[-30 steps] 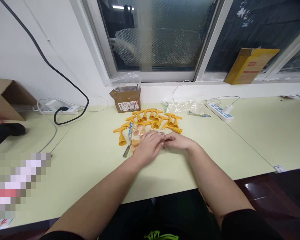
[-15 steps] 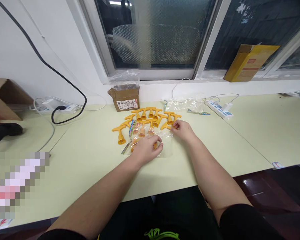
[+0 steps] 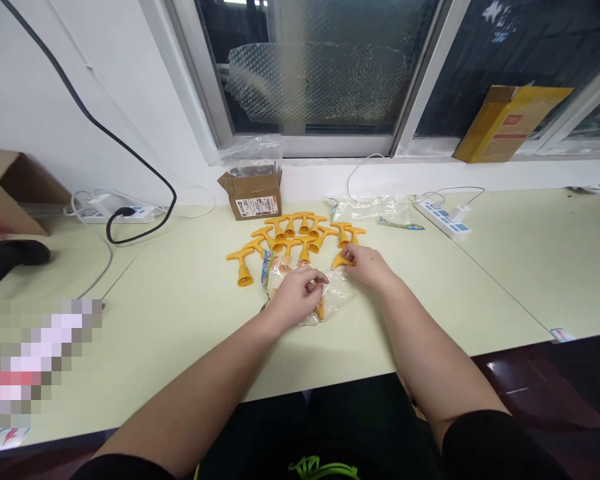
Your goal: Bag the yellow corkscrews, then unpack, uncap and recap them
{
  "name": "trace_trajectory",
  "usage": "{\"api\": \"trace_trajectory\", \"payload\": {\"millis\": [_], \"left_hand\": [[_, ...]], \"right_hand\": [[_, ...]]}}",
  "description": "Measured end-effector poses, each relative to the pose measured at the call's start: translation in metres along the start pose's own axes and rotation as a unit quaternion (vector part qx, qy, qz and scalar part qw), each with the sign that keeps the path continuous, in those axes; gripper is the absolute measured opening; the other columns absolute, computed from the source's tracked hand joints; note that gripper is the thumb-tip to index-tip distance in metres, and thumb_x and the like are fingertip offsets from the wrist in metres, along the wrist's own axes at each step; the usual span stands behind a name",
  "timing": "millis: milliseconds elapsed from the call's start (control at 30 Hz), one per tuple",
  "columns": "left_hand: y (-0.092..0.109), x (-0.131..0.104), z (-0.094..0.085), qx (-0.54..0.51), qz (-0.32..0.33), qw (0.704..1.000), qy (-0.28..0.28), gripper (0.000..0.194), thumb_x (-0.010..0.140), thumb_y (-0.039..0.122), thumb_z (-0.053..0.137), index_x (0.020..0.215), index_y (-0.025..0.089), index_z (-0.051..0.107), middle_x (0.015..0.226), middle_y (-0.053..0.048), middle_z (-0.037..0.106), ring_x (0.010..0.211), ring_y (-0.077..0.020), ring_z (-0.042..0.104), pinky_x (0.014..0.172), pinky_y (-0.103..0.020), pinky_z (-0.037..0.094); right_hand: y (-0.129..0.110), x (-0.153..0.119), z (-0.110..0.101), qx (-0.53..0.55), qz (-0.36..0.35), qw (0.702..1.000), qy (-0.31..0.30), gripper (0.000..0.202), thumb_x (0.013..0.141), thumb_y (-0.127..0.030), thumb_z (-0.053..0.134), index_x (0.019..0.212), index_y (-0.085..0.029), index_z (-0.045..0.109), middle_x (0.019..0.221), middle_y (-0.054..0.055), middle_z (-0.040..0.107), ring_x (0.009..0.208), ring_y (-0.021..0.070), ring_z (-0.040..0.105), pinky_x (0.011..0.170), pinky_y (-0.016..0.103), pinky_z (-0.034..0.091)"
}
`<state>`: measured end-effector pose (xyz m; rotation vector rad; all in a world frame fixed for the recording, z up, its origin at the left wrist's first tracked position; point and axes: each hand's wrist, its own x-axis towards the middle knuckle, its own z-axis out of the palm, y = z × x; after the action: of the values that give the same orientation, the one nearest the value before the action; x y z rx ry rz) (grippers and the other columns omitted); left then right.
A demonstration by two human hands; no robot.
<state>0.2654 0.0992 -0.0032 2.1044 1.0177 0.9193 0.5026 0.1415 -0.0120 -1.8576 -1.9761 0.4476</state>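
Cool, even light brightens the worktop (image 3: 180, 320) before me, with faint shadow between the forearms (image 3: 205, 393); the window (image 3: 330, 87) is dark, the clear bag (image 3: 337, 290) glints, edges stretch, and blocky pixels (image 3: 40, 360) obscure the left

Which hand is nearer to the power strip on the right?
Right. The right hand, at a yellow piece, is left of the power strip; the left hand, on the clear bag, lies farther left.

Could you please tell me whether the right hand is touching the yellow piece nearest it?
Touching: the head view shows the right hand pinching the yellow piece, with no visible gap.
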Motion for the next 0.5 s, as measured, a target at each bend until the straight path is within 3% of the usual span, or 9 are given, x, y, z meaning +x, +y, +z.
{"api": "trace_trajectory", "payload": {"millis": [133,267,333,400,500], "left_hand": [[0.0,0.002,-0.004,-0.016,0.0,0.999,0.029,0.016,0.092,0.023,0.059,0.097,0.021,0.074,0.096,-0.005,0.07,0.081,-0.0169,0.067,0.067,-0.029,0.055],[-0.003,0.004,-0.008,-0.018,0.009,0.998,0.061,0.015,0.093,0.025,0.061,0.098,0.02,0.074,0.093,-0.004,0.071,0.075,-0.0156,0.065,0.066,-0.03,0.054],[-0.006,0.004,-0.008,-0.028,0.008,0.997,0.075,0.015,0.091,0.023,0.061,0.099,0.02,0.073,0.096,-0.005,0.071,0.076,-0.0156,0.066,0.068,-0.03,0.056],[-0.007,0.004,-0.007,-0.031,0.009,0.996,0.084,0.016,0.09,0.02,0.061,0.1,0.02,0.073,0.098,-0.005,0.071,0.078,-0.0158,0.067,0.07,-0.031,0.056],[-0.009,0.004,-0.007,-0.02,0.024,0.995,0.097,0.018,0.088,0.016,0.061,0.1,0.02,0.073,0.098,-0.005,0.071,0.08,-0.0164,0.066,0.071,-0.031,0.056]], "right_hand": [[-0.003,-0.006,-0.013,0.143,-0.039,0.984,0.1,0.056,0.078,-0.02,0.062,0.133,-0.027,0.058,0.091,0.001,0.066,0.074,0.0185,0.058,0.072,0.032,0.045],[-0.006,-0.014,-0.029,0.329,-0.041,0.928,0.169,0.039,0.082,-0.027,0.061,0.121,-0.027,0.061,0.089,0.001,0.065,0.073,0.0178,0.057,0.071,0.033,0.049],[-0.007,-0.016,-0.032,0.418,-0.013,0.899,0.127,0.028,0.081,-0.03,0.067,0.107,-0.027,0.06,0.083,0.0,0.064,0.068,0.0164,0.057,0.067,0.032,0.049],[-0.009,-0.016,-0.032,0.479,0.001,0.877,0.039,0.027,0.077,-0.031,0.074,0.1,-0.026,0.06,0.082,-0.001,0.067,0.067,0.0153,0.059,0.067,0.032,0.051],[-0.015,-0.015,-0.026,0.541,0.009,0.838,-0.074,0.027,0.075,-0.03,0.077,0.096,-0.024,0.062,0.091,0.002,0.074,0.075,0.0156,0.066,0.078,0.035,0.056]]}}
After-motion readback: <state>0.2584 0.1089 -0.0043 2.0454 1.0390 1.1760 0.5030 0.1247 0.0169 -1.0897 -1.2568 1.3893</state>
